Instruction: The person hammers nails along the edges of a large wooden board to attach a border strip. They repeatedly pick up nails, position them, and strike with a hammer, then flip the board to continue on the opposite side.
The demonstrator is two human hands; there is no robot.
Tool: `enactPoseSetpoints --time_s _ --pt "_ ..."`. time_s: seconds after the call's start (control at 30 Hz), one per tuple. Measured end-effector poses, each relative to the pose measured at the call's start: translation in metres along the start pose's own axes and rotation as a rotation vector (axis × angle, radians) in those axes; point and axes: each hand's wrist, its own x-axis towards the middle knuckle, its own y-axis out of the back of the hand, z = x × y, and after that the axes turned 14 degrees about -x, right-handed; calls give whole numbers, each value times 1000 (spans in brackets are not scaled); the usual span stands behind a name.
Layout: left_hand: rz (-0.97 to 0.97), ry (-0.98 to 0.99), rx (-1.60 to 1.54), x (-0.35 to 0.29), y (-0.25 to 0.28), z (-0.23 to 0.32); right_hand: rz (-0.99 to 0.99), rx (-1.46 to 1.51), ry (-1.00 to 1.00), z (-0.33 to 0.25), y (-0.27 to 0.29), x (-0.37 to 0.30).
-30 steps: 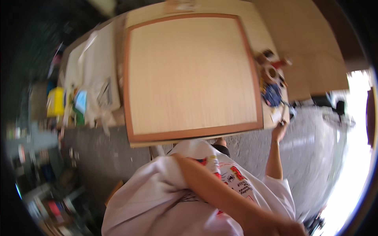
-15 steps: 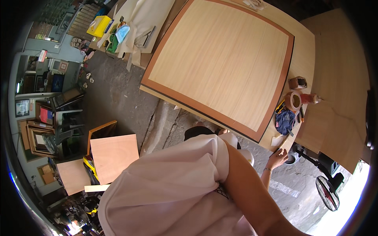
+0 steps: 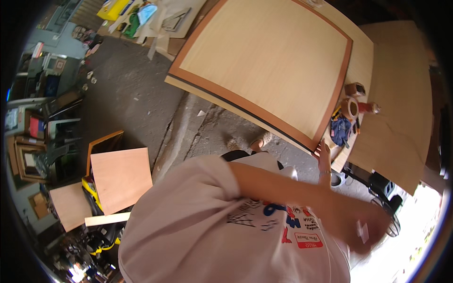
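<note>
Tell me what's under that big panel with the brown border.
Pale wooden table shows beyond the panel's right side and as a thin strip along its near edge. The panel covers the rest, so I can't tell whether anything lies beneath its middle.

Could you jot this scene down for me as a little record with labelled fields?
Left hand: blurred, reaching right across the body; grip unclear
Right hand: at the near right corner of the panel
Panel surface: pale wood, reddish-brown border
Support: table
Right of panel: tape roll, dark blue bundle
Lower left: square board
</note>
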Motion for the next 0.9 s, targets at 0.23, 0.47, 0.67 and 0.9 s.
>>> enactPoseSetpoints --time_s 0.23,0.47,0.67,0.9 --pt "1968 39 221 -272 130 -73 156 -540 64 -16 -25 8" --pt "1665 160 1796 -298 149 -124 486 -935 842 -56 -81 -25" --pt "1721 405 1821 -274 154 -126 34 -824 1055 -108 -127 -5" --pt "1782 405 1876 -262 161 -131 -91 -826 1238 -109 -118 4"
